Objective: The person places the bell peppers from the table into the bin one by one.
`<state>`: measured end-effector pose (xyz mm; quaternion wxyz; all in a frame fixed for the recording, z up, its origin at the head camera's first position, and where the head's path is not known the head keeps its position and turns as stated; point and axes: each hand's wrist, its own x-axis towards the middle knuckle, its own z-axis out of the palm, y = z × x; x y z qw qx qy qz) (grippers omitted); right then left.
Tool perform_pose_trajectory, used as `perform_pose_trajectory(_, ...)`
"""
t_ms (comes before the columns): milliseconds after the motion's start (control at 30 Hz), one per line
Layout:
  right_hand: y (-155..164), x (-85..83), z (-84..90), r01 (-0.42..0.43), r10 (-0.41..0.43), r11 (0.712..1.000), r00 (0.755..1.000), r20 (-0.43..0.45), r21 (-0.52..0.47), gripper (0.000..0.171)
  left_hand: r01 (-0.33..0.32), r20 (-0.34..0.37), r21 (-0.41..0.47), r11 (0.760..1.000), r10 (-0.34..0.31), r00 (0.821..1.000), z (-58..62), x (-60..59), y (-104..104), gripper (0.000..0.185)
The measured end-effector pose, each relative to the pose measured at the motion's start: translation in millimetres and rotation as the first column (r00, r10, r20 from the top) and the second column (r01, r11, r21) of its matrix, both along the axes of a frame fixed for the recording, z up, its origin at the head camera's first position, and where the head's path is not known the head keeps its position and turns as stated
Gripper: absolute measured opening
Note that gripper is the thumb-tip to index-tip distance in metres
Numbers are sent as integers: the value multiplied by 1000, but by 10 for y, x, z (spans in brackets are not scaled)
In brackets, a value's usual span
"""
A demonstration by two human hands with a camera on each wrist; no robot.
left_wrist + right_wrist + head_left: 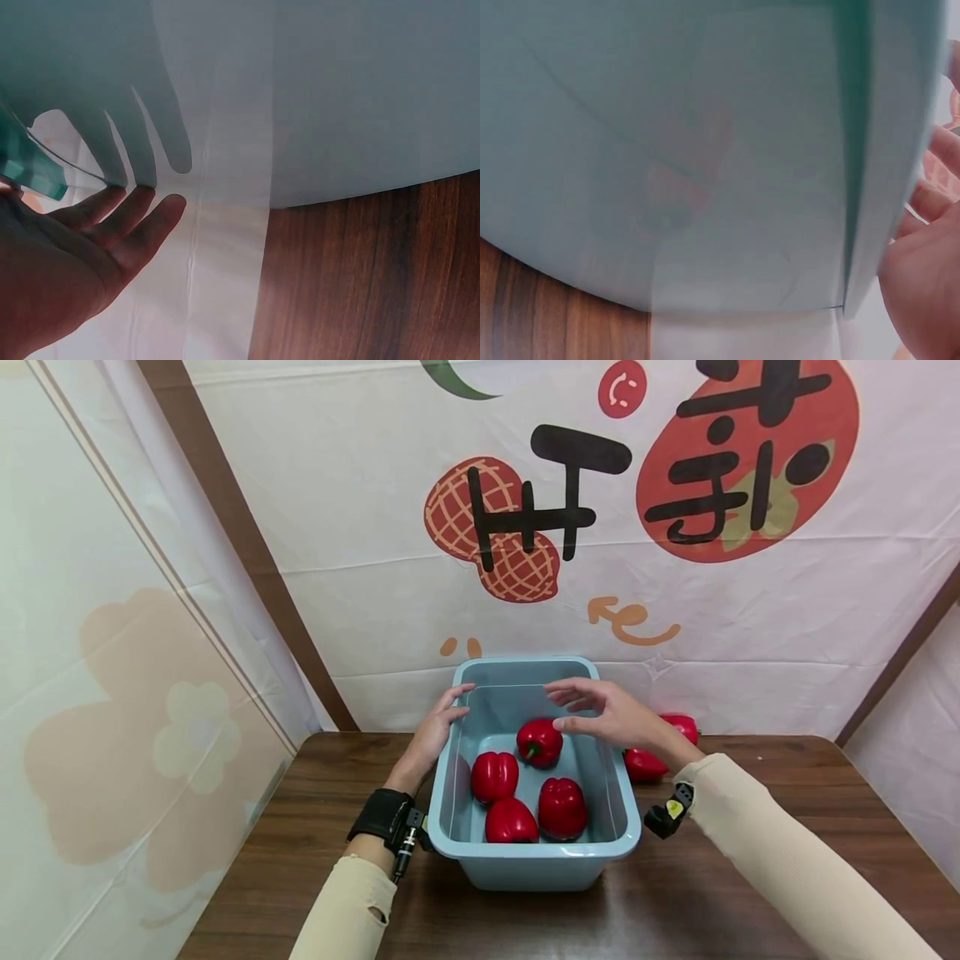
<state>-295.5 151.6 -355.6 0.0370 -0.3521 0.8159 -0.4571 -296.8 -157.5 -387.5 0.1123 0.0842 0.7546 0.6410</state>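
A light blue plastic tub [534, 852] stands on the table with several red bell peppers in it, among them one near the back [540, 743] and one at the front right [562, 810]. My left hand [432, 735] is at the tub's left rim, fingers extended. In the left wrist view, that hand's fingertips [174, 206] lie against or very close to the tub's outer wall [337, 97]. Over the tub's right side hovers my right hand [603, 714], its fingers loosely bent and holding nothing. The right wrist view shows this hand [930, 262] beyond the tub's rim [900, 150].
More red peppers [645, 765] lie on the wooden table [712, 860] right of the tub, partly hidden by my right arm. A printed cloth [360, 585] hangs behind the table, and another pale cloth [75, 693] hangs along the left.
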Motion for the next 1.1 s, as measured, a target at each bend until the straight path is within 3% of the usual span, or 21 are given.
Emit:
perform_pose_trajectory(167,93,17,67,15,-16,999,1000,-18,-50,53,9,-12,-13,1000,-9,1000,130,114,28,49)
perform_pose_trajectory(400,296,45,167,57,-59,991,998,-14,-124,51,6,-13,-3,1000,-6,1000,151,130,39,49)
perform_pose_trajectory(500,379,56,171,78,-80,988,997,-5,-135,51,4,-6,-2,1000,-4,1000,118,91,32,49)
perform_pose_trajectory(800,593,78,105,127,-129,981,992,-6,-146,49,-15,-25,11,1000,15,1000,-149,-82,3,48)
perform_pose_trajectory(1100,749,60,-14,128,-134,980,990,-33,-153,45,-15,-59,11,1000,16,998,-189,-76,-9,48)
